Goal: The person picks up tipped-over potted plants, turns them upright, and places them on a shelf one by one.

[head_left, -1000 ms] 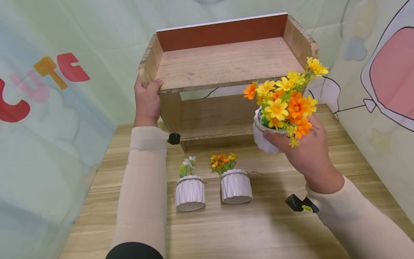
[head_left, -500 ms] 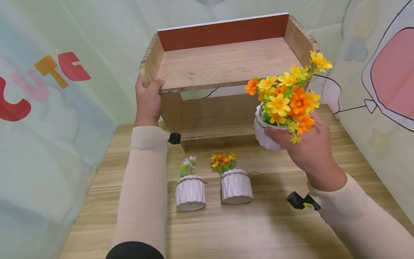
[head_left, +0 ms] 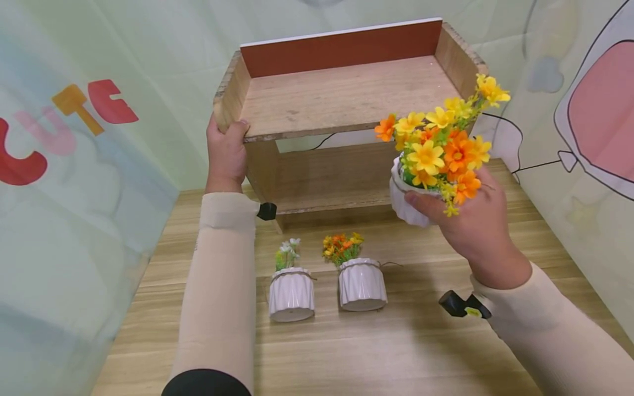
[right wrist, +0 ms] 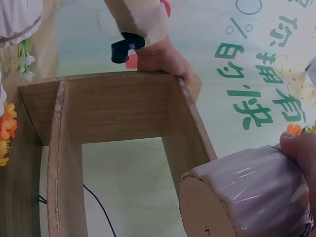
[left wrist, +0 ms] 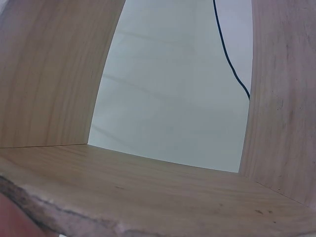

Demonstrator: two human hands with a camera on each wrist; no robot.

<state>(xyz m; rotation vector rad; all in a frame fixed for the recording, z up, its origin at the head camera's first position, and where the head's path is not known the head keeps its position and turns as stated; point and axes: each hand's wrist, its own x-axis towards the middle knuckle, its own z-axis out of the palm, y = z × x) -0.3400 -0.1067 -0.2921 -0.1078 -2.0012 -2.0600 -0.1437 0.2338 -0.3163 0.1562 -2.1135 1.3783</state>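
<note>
Since a second ago my right hand (head_left: 470,220) has lifted the white ribbed pot of orange and yellow flowers (head_left: 408,201) slightly, fingers curled round it. My left hand (head_left: 227,154) grips the wooden two-tier shelf (head_left: 342,99), apparently unmoved.

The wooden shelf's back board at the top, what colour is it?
Reddish-brown back board with a white top edge; the head view shows it best.

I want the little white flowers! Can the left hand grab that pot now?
Probably not yet: the left hand grips the shelf corner. The pot beside its sleeve has nothing blocking it.
</note>
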